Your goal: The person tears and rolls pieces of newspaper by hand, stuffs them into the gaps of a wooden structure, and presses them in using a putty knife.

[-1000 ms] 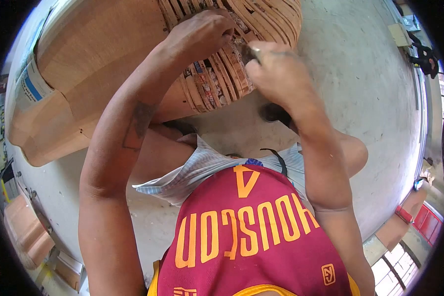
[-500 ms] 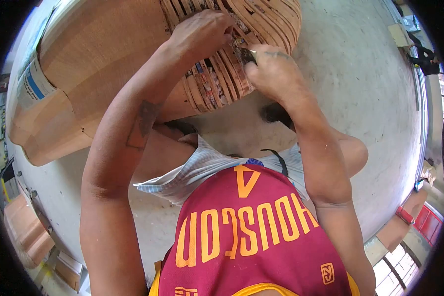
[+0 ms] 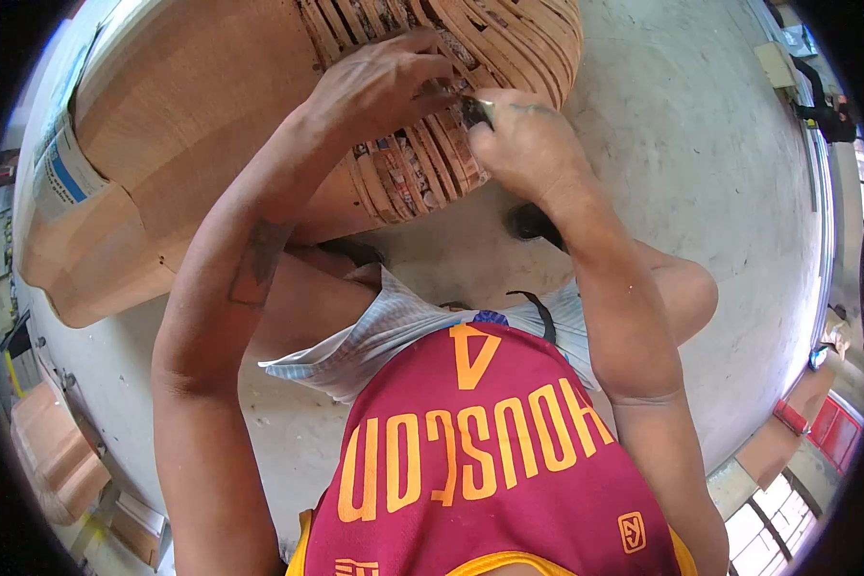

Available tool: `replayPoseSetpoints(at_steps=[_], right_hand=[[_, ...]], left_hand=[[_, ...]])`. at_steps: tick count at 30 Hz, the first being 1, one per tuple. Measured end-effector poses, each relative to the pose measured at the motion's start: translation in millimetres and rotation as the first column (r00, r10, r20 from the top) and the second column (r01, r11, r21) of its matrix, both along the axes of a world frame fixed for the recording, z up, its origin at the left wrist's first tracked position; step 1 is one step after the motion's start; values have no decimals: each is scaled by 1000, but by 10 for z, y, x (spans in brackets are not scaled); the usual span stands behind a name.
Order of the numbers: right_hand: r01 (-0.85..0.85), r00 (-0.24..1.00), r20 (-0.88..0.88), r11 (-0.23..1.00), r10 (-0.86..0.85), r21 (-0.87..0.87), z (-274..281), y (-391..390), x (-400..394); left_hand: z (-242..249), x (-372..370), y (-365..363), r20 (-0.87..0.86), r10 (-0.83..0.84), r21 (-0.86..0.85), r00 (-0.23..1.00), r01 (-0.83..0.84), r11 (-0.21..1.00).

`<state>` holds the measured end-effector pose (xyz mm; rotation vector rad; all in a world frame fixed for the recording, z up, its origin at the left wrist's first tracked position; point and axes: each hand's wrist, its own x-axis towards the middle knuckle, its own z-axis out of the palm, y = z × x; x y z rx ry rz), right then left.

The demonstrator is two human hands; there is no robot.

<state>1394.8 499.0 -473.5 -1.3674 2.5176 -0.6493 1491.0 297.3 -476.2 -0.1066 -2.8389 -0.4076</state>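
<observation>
1. While the person bends over in a red shirt (image 3: 480, 461), both arms reach out ahead.
2. Right hand (image 3: 528, 144) is curled tight, its fingers pinching a small dark tool (image 3: 477, 110) against the big form.
3. Left hand (image 3: 379, 82) lies flat on the strips (image 3: 422, 163), fingers spread and pressing, not grabbing.
4. Big brown paper form (image 3: 192, 125) rests on the grey floor (image 3: 701, 211), right under both hands.

A large rounded form of tan cardboard (image 3: 192, 115), partly covered with overlapping brown paper strips (image 3: 432, 163) over printed newspaper, is seen resting on the grey concrete floor; a small dark tool (image 3: 477, 108) is pressed against the strips
</observation>
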Motion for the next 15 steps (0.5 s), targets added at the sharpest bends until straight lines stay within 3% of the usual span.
replayPoseSetpoints(at_steps=[7,12,15], right_hand=[[-100,985,-135,994,103,33,-102,17,-16],[-21,999,-24,999,22,43,26,32,24],[-8,1000,-19,1000,9,22,116,70,-51]], left_hand=[[-4,-114,-13,89,92,120,992,-102,987],[154,-264,15,270,169,62,948,-192,979],[134,-327,-23,253,196,25,947,-209,978]])
